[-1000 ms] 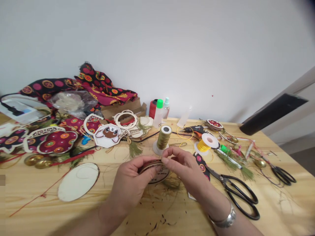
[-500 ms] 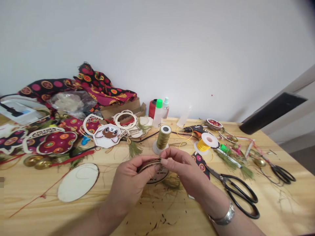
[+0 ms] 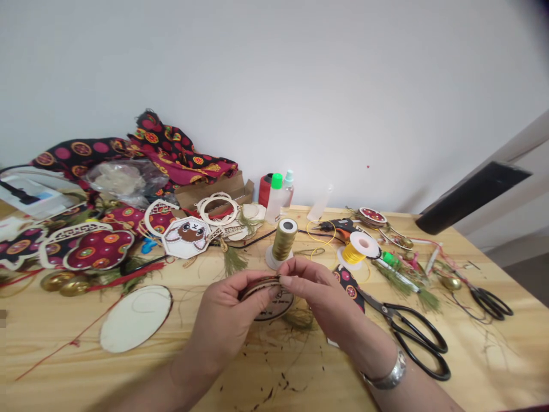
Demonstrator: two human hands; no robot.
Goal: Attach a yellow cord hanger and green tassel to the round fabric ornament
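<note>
My left hand (image 3: 229,312) grips a round wooden ornament (image 3: 277,309) with dark printed markings, thumb on its face and fingers behind. At the ornament's upper edge, my right hand (image 3: 328,300) pinches with thumb and forefinger; what lies between those fingertips is too small to make out. An olive-green tassel or loose thread (image 3: 300,319) shows beneath the ornament. Just behind my hands stands a spool of olive thread (image 3: 283,243). Black-handled scissors (image 3: 414,332) lie right of my right wrist, blades partly over patterned fabric (image 3: 349,283).
A white oval disc (image 3: 136,319) lies at left. Fabric ornaments (image 3: 100,246) and crumpled patterned cloth (image 3: 180,149) crowd the back left. Bottles (image 3: 275,200), a glue gun (image 3: 341,228) and a yellow cord spool (image 3: 358,250) stand behind. Smaller scissors (image 3: 491,303) lie far right.
Both hands keep almost the same hold on the ornament. The view has shifted very slightly; nothing else visibly differs.
</note>
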